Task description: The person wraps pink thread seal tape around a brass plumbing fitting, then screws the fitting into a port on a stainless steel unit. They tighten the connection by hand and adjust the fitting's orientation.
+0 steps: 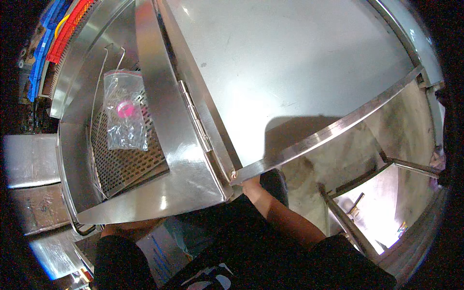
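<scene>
A stainless steel cabinet-like unit (145, 200) stands before me, with a large hinged panel (270, 58) swung open on its right side. My left hand (130, 228) is at the unit's lower front edge, its fingers hidden beneath. At the corner below the metal hinge (195, 116), my right hand (251, 186) reaches under the panel's edge, and its fingers are out of sight. Inside the unit lies a perforated metal plate (113, 166). A clear zip bag (126, 135) with a pink round item (125, 108) rests over it, beside bent wire handles (105, 60).
Wrapped boxes (34, 159) are stacked at the left. Blue crates (42, 58) and a red crate (67, 34) stand at the far left. To the right is a metal frame with bars (353, 222) above a brightly lit floor.
</scene>
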Action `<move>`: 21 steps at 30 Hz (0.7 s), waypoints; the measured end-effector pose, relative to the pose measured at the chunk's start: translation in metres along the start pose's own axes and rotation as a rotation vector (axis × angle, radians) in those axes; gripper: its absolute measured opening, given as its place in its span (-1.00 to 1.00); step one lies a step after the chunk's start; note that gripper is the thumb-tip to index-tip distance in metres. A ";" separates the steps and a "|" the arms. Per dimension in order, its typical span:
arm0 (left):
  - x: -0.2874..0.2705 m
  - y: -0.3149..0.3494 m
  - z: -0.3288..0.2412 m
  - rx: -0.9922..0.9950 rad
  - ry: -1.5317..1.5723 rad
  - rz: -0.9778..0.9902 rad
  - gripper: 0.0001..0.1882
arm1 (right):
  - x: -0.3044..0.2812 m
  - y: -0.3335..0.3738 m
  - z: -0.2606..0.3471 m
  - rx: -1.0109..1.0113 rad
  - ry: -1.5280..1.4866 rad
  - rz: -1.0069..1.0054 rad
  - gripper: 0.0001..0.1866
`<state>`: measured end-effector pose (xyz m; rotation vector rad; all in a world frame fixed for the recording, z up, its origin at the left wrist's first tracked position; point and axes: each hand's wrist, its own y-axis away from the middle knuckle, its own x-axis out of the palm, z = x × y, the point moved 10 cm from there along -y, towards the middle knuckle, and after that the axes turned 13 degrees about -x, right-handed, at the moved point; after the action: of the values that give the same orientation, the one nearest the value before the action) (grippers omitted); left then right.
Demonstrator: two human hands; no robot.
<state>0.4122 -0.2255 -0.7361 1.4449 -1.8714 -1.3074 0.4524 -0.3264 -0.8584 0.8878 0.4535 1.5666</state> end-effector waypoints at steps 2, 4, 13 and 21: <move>-0.001 0.003 0.000 -0.004 0.002 -0.004 -0.39 | 0.001 -0.010 -0.016 -0.052 -0.053 0.002 -0.76; -0.003 0.003 -0.001 -0.003 0.002 -0.004 -0.39 | 0.008 -0.023 -0.030 -0.190 -0.183 0.053 -0.76; -0.006 0.013 -0.005 -0.036 0.028 -0.025 -0.38 | 0.005 -0.027 -0.021 -0.480 0.207 0.189 -0.68; 0.001 0.022 -0.016 -0.063 0.022 -0.045 -0.38 | -0.002 0.006 0.016 -0.141 0.056 0.140 -0.66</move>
<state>0.4134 -0.2334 -0.7094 1.4717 -1.7772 -1.3532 0.4602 -0.3321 -0.8447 0.7828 0.3215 1.7326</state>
